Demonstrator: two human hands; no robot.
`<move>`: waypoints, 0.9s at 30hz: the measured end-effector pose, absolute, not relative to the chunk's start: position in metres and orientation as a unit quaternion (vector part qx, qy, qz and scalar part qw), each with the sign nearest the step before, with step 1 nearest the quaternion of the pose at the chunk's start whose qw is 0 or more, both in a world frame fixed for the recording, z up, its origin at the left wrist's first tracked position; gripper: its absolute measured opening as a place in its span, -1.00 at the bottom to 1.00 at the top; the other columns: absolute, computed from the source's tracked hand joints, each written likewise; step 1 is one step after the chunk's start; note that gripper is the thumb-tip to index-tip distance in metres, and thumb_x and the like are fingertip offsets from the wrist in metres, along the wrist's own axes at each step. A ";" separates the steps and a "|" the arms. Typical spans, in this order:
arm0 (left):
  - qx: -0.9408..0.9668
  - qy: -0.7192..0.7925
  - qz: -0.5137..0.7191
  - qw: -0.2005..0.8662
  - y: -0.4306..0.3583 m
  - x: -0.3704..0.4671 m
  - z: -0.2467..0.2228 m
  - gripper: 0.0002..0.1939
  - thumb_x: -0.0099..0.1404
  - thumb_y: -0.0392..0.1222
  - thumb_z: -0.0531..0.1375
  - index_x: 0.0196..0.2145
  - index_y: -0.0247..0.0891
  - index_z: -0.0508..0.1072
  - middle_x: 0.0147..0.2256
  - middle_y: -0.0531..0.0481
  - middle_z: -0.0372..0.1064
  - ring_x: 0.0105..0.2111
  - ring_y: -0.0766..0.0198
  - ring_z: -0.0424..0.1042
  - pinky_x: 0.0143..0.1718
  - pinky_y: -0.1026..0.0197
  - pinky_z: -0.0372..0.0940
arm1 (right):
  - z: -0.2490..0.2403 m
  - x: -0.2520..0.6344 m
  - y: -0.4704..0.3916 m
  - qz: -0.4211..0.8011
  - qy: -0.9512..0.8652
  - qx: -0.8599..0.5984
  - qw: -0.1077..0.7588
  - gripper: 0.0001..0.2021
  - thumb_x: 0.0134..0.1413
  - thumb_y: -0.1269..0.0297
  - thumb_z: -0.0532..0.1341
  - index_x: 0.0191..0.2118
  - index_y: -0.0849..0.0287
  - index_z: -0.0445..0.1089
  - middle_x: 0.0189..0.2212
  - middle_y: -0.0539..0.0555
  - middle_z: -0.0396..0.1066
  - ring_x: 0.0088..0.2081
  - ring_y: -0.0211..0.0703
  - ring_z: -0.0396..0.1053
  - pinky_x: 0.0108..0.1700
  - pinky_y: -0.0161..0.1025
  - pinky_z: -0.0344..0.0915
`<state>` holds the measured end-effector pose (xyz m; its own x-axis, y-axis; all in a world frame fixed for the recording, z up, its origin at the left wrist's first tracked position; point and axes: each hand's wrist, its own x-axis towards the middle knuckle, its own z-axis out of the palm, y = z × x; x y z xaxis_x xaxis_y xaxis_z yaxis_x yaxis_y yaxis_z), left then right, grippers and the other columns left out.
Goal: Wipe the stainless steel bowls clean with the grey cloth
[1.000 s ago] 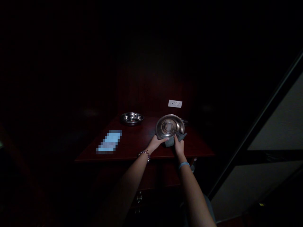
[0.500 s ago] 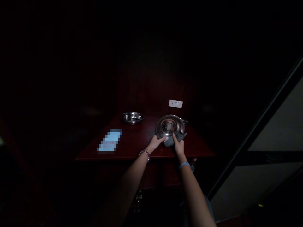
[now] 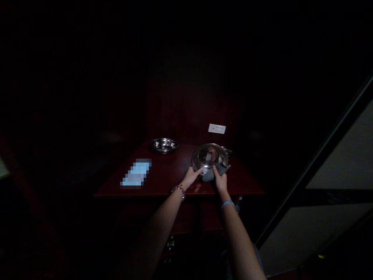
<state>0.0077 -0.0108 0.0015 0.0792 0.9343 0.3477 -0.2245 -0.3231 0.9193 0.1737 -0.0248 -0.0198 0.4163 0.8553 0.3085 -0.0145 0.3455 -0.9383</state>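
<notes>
Left hand tilts steel plate; right hand presses grey cloth on rim.

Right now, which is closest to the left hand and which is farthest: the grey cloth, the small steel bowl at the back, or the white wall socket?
From the left hand:
1. Grey cloth, just to its right, in the right hand.
2. Small steel bowl, back left on the table.
3. White wall socket, on the wall behind, to the right.

A pixelated blur hides the flat object near the table's left edge. Behind the tilted steel plate, another dish shows only its rim.
</notes>
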 end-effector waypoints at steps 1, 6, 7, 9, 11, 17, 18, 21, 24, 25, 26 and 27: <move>0.551 0.321 0.600 0.484 -0.011 0.008 0.002 -0.64 0.08 -0.19 0.45 -0.16 -0.32 0.57 -0.06 -0.21 0.62 0.03 0.04 0.55 0.20 -0.07 0.32 | -0.019 0.174 -0.025 0.314 -0.441 -0.479 0.692 -0.42 -0.01 -0.10 0.38 -0.04 0.32 0.57 -0.05 0.23 0.62 0.03 0.06 0.57 0.15 -0.08 0.43; 0.538 0.337 0.604 0.482 -0.014 0.008 0.005 -0.66 0.05 -0.18 0.47 -0.21 -0.31 0.57 -0.13 -0.19 0.64 -0.02 0.03 0.57 0.17 -0.07 0.35 | -0.016 0.172 -0.027 0.309 -0.443 -0.481 0.691 -0.42 0.01 -0.11 0.35 -0.02 0.32 0.56 -0.04 0.23 0.62 0.05 0.06 0.56 0.12 -0.10 0.44; 0.534 0.343 0.604 0.482 -0.015 0.008 0.006 -0.66 0.05 -0.18 0.47 -0.21 -0.31 0.57 -0.14 -0.19 0.64 -0.02 0.03 0.57 0.17 -0.07 0.36 | -0.016 0.172 -0.028 0.309 -0.443 -0.481 0.690 -0.41 0.00 -0.11 0.35 -0.02 0.32 0.56 -0.04 0.24 0.62 0.05 0.06 0.56 0.12 -0.10 0.45; 0.522 0.357 0.612 0.475 -0.017 0.008 0.008 -0.66 0.07 -0.17 0.46 -0.20 -0.31 0.56 -0.12 -0.19 0.63 -0.02 0.04 0.57 0.16 -0.05 0.36 | -0.015 0.171 -0.029 0.309 -0.440 -0.483 0.691 -0.41 0.00 -0.12 0.36 -0.03 0.32 0.57 -0.05 0.24 0.62 0.05 0.07 0.56 0.11 -0.10 0.45; 0.509 0.361 0.632 0.460 -0.018 0.009 0.010 -0.67 0.15 -0.14 0.42 -0.15 -0.31 0.54 -0.08 -0.20 0.62 0.01 0.05 0.55 0.17 -0.02 0.35 | -0.015 0.171 -0.029 0.309 -0.438 -0.486 0.690 -0.41 0.00 -0.11 0.36 -0.03 0.33 0.57 -0.07 0.25 0.63 0.05 0.09 0.56 0.11 -0.09 0.45; 0.501 0.351 0.674 0.414 -0.018 0.009 0.013 -0.69 0.35 -0.04 0.25 -0.07 -0.30 0.53 0.03 -0.22 0.57 0.09 0.08 0.51 0.21 0.05 0.30 | -0.017 0.172 -0.027 0.308 -0.444 -0.493 0.682 -0.43 0.00 -0.10 0.36 -0.05 0.33 0.58 -0.07 0.27 0.63 0.05 0.11 0.56 0.14 -0.04 0.43; 0.503 0.353 0.673 0.412 -0.018 0.009 0.013 -0.69 0.36 -0.04 0.24 -0.08 -0.30 0.54 0.02 -0.22 0.57 0.09 0.08 0.51 0.21 0.05 0.30 | -0.018 0.173 -0.026 0.307 -0.444 -0.493 0.682 -0.44 0.00 -0.10 0.36 -0.05 0.32 0.58 -0.06 0.27 0.62 0.06 0.11 0.56 0.14 -0.04 0.42; 0.515 0.353 0.651 0.431 -0.017 0.009 0.012 -0.71 0.32 -0.06 0.29 -0.10 -0.31 0.55 0.00 -0.23 0.58 0.07 0.05 0.52 0.21 0.02 0.31 | -0.019 0.174 -0.025 0.300 -0.437 -0.496 0.688 -0.45 0.01 -0.10 0.35 -0.05 0.29 0.57 -0.07 0.25 0.63 0.07 0.10 0.55 0.14 -0.06 0.43; 0.545 0.336 0.609 0.468 -0.019 0.010 0.010 -0.64 0.20 -0.17 0.40 -0.07 -0.33 0.54 0.02 -0.24 0.57 0.07 0.02 0.52 0.22 -0.02 0.31 | -0.020 0.175 -0.025 0.300 -0.425 -0.500 0.692 -0.45 0.01 -0.10 0.34 -0.05 0.29 0.57 -0.12 0.23 0.65 0.05 0.10 0.56 0.12 -0.06 0.44; 0.558 0.326 0.595 0.478 -0.020 0.011 0.009 -0.58 0.15 -0.21 0.43 -0.04 -0.33 0.53 0.03 -0.25 0.57 0.08 0.02 0.52 0.23 -0.03 0.30 | -0.020 0.176 -0.025 0.302 -0.423 -0.500 0.693 -0.44 0.00 -0.10 0.34 -0.05 0.29 0.57 -0.12 0.23 0.65 0.05 0.10 0.57 0.12 -0.05 0.44; 0.569 0.316 0.586 0.482 -0.021 0.011 0.008 -0.52 0.10 -0.24 0.45 -0.02 -0.33 0.52 0.05 -0.26 0.56 0.09 0.02 0.51 0.25 -0.04 0.29 | -0.020 0.176 -0.025 0.304 -0.422 -0.498 0.694 -0.44 0.00 -0.10 0.35 -0.04 0.30 0.57 -0.11 0.23 0.64 0.04 0.11 0.57 0.12 -0.05 0.44; 0.577 0.310 0.580 0.483 -0.021 0.011 0.008 -0.46 0.05 -0.26 0.47 0.00 -0.33 0.52 0.07 -0.26 0.55 0.11 0.01 0.50 0.26 -0.05 0.27 | -0.019 0.176 -0.025 0.306 -0.421 -0.498 0.694 -0.43 -0.01 -0.11 0.35 -0.04 0.30 0.57 -0.10 0.24 0.64 0.04 0.11 0.57 0.13 -0.05 0.44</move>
